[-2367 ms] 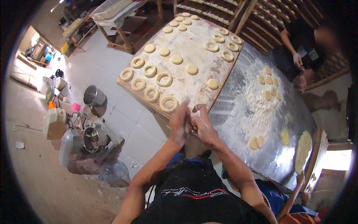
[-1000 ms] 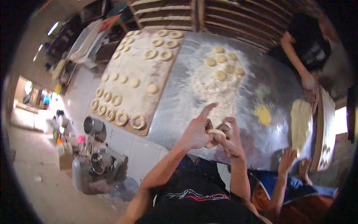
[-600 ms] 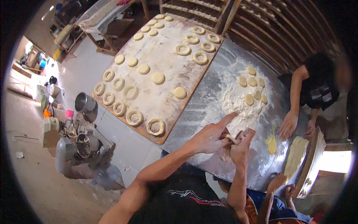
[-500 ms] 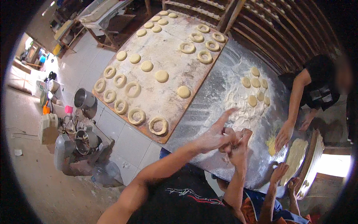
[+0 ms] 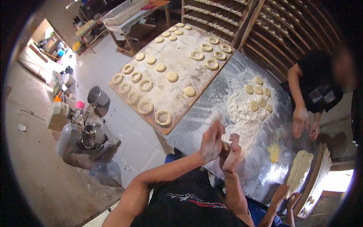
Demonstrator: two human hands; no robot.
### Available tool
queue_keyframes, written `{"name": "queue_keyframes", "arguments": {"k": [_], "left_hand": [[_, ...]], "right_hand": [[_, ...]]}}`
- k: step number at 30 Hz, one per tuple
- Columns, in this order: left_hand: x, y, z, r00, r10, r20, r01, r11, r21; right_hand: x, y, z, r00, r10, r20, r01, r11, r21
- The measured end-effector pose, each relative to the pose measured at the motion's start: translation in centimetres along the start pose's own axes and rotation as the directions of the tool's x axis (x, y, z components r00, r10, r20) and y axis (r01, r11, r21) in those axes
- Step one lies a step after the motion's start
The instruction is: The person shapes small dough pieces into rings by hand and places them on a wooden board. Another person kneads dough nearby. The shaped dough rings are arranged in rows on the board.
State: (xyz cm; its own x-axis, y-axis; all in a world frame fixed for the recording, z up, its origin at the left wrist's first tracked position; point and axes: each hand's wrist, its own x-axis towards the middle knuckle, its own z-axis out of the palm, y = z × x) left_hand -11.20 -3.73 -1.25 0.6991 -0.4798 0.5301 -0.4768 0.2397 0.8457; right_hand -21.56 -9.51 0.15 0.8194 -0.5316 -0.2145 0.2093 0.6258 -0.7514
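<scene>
My left hand (image 5: 212, 143) is raised over the near edge of the metal table (image 5: 196, 125), its fingers bent together and blurred by motion. Close on its right, my right hand (image 5: 231, 154) has curled fingers. Whatever lies between or inside the two hands is too hidden and blurred to make out. Just beyond them a heap of flour (image 5: 245, 121) covers the tabletop. Small flat dough discs (image 5: 258, 90) lie in a cluster at its far side. To the left, a floured wooden board (image 5: 177, 102) carries dough rings (image 5: 163, 118) and dough discs (image 5: 172, 76).
Across the table on the right stands a co-worker (image 5: 321, 83). Another person's hands (image 5: 280, 193) touch a flattened dough strip (image 5: 300, 170) at lower right. A yellow smear (image 5: 273, 152) is on the table. Racks (image 5: 287, 30) line the back; a mixer (image 5: 70, 138) and metal pot (image 5: 97, 96) are left.
My hands have drawn slightly apart and toward the left, and my left index finger no longer points outward. The co-worker's hand has lifted off the yellow smear. The view has shifted.
</scene>
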Motion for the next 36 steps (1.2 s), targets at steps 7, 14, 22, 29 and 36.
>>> {"name": "queue_keyframes", "arguments": {"k": [7, 14, 22, 29, 36], "left_hand": [[-2.6, 0.2, -1.1, 0.822, -0.553, -0.139, 0.501, 0.817, -0.284], [-0.6, -0.6, -6.1, 0.981, -0.192, 0.030, 0.191, 0.981, 0.025], [2.6, -3.7, -12.4, 0.949, 0.206, 0.238, -0.238, 0.964, 0.115], [5.3, -6.0, -14.8, 0.930, 0.322, 0.178, -0.367, 0.827, 0.426], [9.4, -9.4, -16.7, 0.908, -0.419, 0.014, 0.396, 0.868, 0.301]], "right_hand": [[-0.8, 1.0, 1.3, 0.991, 0.036, -0.128, -0.058, 0.982, -0.179], [0.9, 2.2, 5.0, 0.980, 0.171, -0.099, -0.190, 0.954, -0.232], [6.6, 7.2, 8.6, 0.992, -0.048, 0.115, 0.104, 0.825, -0.555], [11.2, 9.5, 10.9, 0.968, -0.135, 0.213, 0.221, 0.860, -0.460], [14.5, 8.0, 13.1, 0.991, -0.112, -0.070, -0.022, 0.380, -0.925]]}}
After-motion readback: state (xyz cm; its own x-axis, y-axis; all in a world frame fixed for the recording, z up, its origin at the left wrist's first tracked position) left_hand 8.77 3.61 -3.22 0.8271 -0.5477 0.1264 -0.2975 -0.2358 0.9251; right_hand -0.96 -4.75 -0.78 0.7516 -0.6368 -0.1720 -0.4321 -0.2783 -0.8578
